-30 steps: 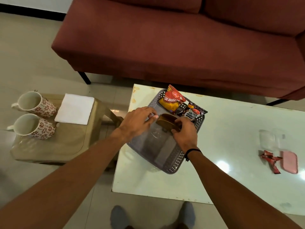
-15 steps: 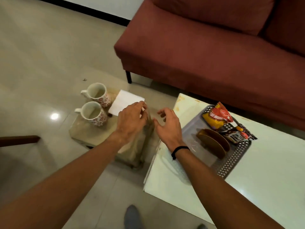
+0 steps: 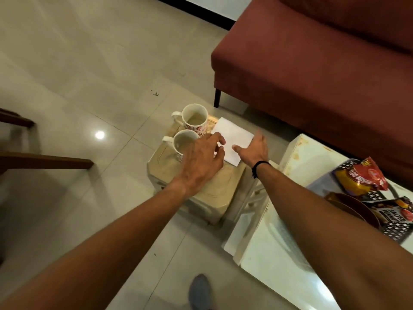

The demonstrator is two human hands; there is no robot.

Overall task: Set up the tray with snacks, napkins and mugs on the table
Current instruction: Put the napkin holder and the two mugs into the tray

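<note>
A white folded napkin lies on a low beige stool, beside two white mugs with red flower print: the far mug and the near mug. My left hand hovers with fingers spread over the near mug and the napkin's left edge. My right hand is open at the napkin's right edge, fingers apart. At the right, a dark perforated tray on the white table holds a red-yellow snack packet, a salted peanuts packet and a brown napkin holder.
A dark red sofa stands behind the stool and table. Wooden chair parts jut in from the left. The floor is grey tile. My grey-socked foot is at the bottom.
Both hands left the tray and the brown holder and reached left to the stool. They now spread over the napkin. My view swung left with them.
</note>
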